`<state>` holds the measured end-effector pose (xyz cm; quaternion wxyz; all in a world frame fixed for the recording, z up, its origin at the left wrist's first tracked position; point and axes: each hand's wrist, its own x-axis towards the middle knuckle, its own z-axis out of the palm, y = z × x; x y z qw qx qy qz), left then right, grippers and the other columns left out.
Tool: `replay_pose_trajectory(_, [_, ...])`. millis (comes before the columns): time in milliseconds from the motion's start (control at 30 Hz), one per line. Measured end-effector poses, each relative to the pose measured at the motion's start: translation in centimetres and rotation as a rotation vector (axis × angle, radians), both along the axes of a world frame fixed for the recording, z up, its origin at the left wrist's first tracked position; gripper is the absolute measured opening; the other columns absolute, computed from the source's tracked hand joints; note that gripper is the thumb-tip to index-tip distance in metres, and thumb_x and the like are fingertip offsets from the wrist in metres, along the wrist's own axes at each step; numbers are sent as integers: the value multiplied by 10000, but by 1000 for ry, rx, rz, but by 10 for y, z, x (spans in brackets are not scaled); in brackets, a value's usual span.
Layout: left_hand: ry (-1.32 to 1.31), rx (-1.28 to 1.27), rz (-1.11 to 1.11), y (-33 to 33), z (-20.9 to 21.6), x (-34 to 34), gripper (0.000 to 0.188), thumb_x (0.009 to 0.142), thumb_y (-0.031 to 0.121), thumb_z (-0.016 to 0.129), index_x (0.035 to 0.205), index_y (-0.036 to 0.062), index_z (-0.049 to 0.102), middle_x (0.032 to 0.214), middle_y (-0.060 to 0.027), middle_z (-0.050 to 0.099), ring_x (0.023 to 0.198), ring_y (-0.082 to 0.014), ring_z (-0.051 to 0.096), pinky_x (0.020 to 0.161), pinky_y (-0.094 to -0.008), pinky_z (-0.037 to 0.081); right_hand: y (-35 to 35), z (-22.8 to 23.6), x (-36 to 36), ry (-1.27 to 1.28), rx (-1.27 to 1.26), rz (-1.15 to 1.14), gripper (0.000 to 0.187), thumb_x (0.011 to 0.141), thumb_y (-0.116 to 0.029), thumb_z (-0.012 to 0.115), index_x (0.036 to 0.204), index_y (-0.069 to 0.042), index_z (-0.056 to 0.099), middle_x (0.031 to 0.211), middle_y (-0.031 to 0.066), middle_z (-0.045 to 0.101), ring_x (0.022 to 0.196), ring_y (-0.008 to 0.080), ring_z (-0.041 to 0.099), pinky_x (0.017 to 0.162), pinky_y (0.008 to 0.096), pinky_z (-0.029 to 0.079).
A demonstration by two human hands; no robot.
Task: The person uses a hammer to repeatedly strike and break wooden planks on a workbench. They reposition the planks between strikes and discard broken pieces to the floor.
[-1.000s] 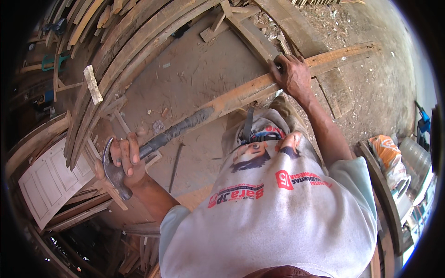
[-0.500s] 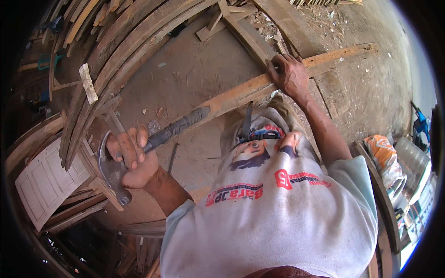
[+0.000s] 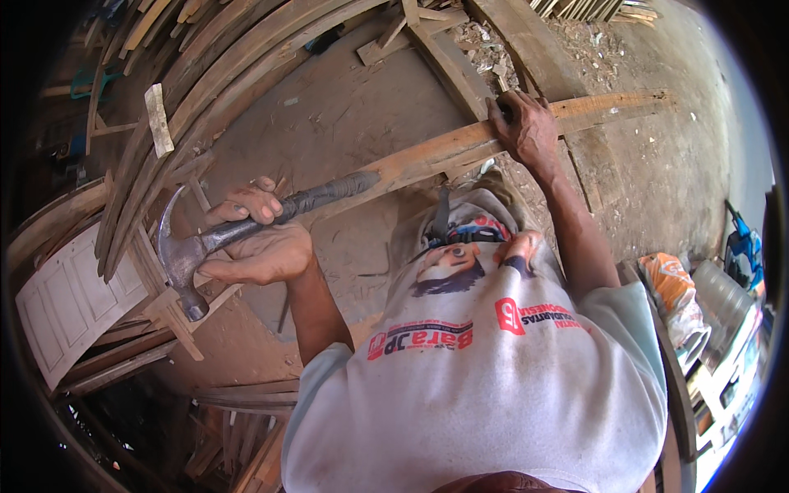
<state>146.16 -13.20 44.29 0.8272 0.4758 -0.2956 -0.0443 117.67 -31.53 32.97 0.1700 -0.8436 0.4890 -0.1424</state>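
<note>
Nearest, a printed white shirt [image 3: 485, 370] is worn, its pale sleeves ending above bare forearms. In front of it and to the left, a claw hammer [image 3: 220, 237] is held by the left hand [image 3: 275, 251]: its metal neck is laid between the bent fingers [image 3: 255, 200], which are folded over it from above, and the palm, which is turned up beneath. The head is left jutting past the fingertips on the outer side, claw pointing away from the body and striking face toward it, while the dark wrapped grip [image 3: 329, 195] is extended inward from the hand. A long plank [image 3: 436, 156] is overlapped by the end of that grip; whether the two are touching cannot be told. Farther along, the plank is grasped by the right hand [image 3: 526, 131], its fingers curled over the edge, their tips hidden. Beyond, a dusty floor [image 3: 329, 107] is seen, and long boards [image 3: 271, 53] are stacked at the upper left, above a white panelled door [image 3: 82, 304].
</note>
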Motion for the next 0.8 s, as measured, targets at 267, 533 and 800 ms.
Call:
replay_pose_trajectory(267, [436,244,-177,11,-71,-15,443,1007,521,528,758,160,466,577,5,395,558,-133,403,645,-367,425,0,-6,-4,-52,-47,-10,287,962,-361,640,963,-82,709,914,107,703,910,302,687,893,433,506])
replay_pose_trajectory(533, [400,164,-295,12,-74,-12,442,1022,452,513,695,177,401,528,20,360,479,-114,341,618,-333,418,1,-4,0,-35,-45,-9,284,956,-345,648,944,-67,709,901,112,706,905,308,685,882,433,499])
replay_pose_trajectory(800, [372,187,-312,11,-76,-16,425,1028,449,496,721,167,410,553,21,372,482,-106,348,622,-331,425,1,0,4,-16,-49,-3,290,958,-339,647,954,-58,719,915,122,712,923,306,687,889,430,486])
